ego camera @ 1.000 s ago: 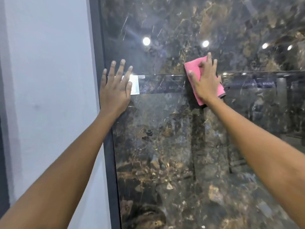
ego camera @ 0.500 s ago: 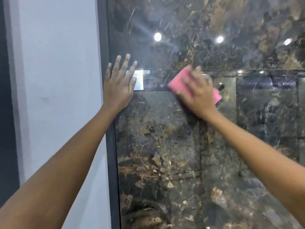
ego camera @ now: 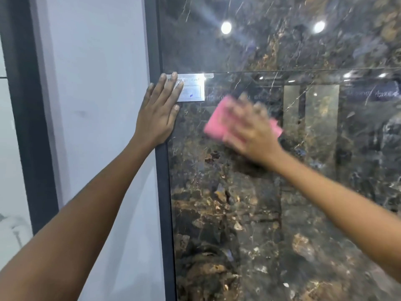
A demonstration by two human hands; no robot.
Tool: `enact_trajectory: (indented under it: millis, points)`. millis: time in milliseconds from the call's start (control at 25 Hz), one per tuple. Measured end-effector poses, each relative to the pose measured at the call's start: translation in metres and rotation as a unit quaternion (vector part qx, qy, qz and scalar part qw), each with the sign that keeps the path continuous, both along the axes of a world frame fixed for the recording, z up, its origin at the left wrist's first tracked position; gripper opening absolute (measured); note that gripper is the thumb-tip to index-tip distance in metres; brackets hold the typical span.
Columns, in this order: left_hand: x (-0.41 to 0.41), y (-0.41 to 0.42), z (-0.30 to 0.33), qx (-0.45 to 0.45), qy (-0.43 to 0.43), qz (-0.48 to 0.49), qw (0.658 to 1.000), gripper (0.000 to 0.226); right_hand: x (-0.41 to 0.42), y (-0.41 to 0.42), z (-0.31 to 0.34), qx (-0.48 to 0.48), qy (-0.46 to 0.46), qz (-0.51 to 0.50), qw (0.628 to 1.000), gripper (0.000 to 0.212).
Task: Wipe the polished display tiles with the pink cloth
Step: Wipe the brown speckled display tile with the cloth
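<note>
Right hand (ego camera: 249, 129), blurred, presses the pink cloth (ego camera: 217, 121) flat against the lower polished tile (ego camera: 249, 213), fingers spread over it, just under the seam with the upper tile (ego camera: 271, 40). Left hand (ego camera: 157, 111) lies flat and relaxed, fingertips on the white label (ego camera: 193, 92), palm over the dark frame (ego camera: 165, 203). Pale wall (ego camera: 97, 105) at left; ceiling lights mirrored in the gloss.

The right hand (ego camera: 249, 129) and pink cloth (ego camera: 217, 120) now sit lower, below the tile joint (ego camera: 303, 70), toward frame centre.
</note>
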State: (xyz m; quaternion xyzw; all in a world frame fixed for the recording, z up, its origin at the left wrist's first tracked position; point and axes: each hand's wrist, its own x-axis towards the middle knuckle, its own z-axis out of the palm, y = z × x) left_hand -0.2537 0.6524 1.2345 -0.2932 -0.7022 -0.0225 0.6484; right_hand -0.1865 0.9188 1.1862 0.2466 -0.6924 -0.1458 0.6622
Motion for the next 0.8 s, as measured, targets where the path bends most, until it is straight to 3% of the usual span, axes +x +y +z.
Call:
enact_trajectory:
  millis: [80, 120, 160, 240, 280, 360, 400, 440, 480, 560, 600, 640, 720, 800]
  points:
    - [-0.001, 0.000, -0.001, 0.000, -0.004, -0.010, 1.000, 0.053, 0.008, -0.009, 0.077, -0.287, -0.027, 0.024, 0.957, 0.050]
    - [-0.001, -0.001, 0.000, -0.004, -0.003, -0.011, 1.000, 0.053, 0.003, -0.022, 0.082, -0.324, -0.034, 0.027, 0.945, 0.051]
    - [0.000, -0.003, 0.001, -0.009, -0.001, -0.011, 1.000, 0.053, -0.003, -0.038, 0.064, -0.288, -0.023, 0.018, 0.957, 0.052]
    - [0.000, -0.006, 0.002, -0.023, 0.011, 0.003, 1.000, 0.052, -0.015, -0.057, -0.023, -0.071, -0.028, -0.006, 0.997, 0.056]
    - [0.000, -0.006, 0.002, -0.039, 0.025, 0.017, 0.999, 0.051, -0.015, -0.058, -0.077, 0.048, -0.052, -0.023, 0.997, 0.059]
    - [0.000, -0.005, 0.004, -0.106, 0.055, 0.046, 0.992, 0.050, -0.002, -0.040, -0.144, 0.269, -0.106, -0.077, 0.954, 0.065]
    - [0.001, -0.005, 0.004, -0.136, 0.060, 0.055, 0.987, 0.049, 0.001, -0.027, -0.142, 0.337, -0.113, -0.077, 0.932, 0.064]
    - [0.001, -0.004, 0.005, -0.151, 0.061, 0.059, 0.985, 0.050, 0.000, -0.018, -0.121, 0.343, -0.100, -0.069, 0.931, 0.062]
    - [0.001, -0.004, 0.004, -0.151, 0.060, 0.057, 0.985, 0.050, -0.001, -0.015, -0.091, 0.281, -0.084, -0.064, 0.954, 0.059]
    - [0.000, -0.003, 0.001, -0.120, 0.046, 0.039, 0.991, 0.050, -0.007, -0.021, -0.021, -0.003, -0.024, -0.037, 0.999, 0.056]
    - [0.000, -0.003, -0.002, -0.100, 0.032, 0.023, 0.994, 0.050, -0.005, -0.032, -0.001, -0.142, -0.023, -0.017, 0.989, 0.056]
    - [0.001, -0.004, -0.003, -0.087, 0.017, 0.008, 0.996, 0.050, -0.008, -0.046, -0.001, -0.207, -0.026, 0.008, 0.978, 0.057]
    - [0.002, -0.005, -0.005, -0.077, -0.007, -0.003, 0.997, 0.050, -0.016, -0.076, -0.061, -0.133, -0.048, 0.020, 0.990, 0.063]
    - [0.008, -0.002, -0.012, -0.063, -0.026, -0.007, 0.998, 0.050, -0.016, -0.090, -0.167, 0.076, -0.106, -0.019, 0.991, 0.070]
